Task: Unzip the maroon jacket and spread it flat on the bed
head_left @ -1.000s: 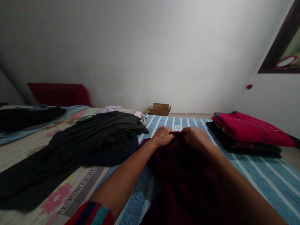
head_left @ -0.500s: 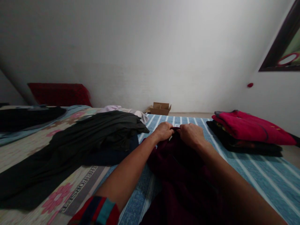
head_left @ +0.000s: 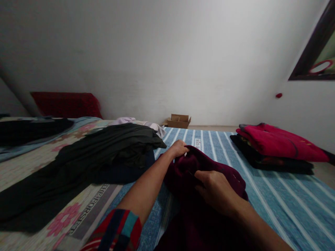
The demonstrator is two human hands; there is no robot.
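Note:
A dark maroon garment (head_left: pixel 225 167) lies bunched in front of me on the blue striped bedsheet (head_left: pixel 282 195); its exact kind cannot be made out. At its far edge, my left hand (head_left: pixel 179 149) is closed and pinches the cloth. My right hand (head_left: pixel 217 190) is lower and nearer to me, over the middle of the garment, its thumb and forefinger closed on a fold beside an opening. Much of the near part of the garment is lost in shadow.
Dark trousers (head_left: pixel 78 164) lie on a navy folded cloth (head_left: pixel 125 174) to the left. On the right stands a folded pile with a bright pink garment (head_left: pixel 277 139) over black cloth (head_left: pixel 282 165). An open cardboard box (head_left: pixel 179 121) sits by the wall.
My right hand has let go of the far edge beside my left hand and come back toward me onto the middle of the garment. The garment's far right part has spread rightward.

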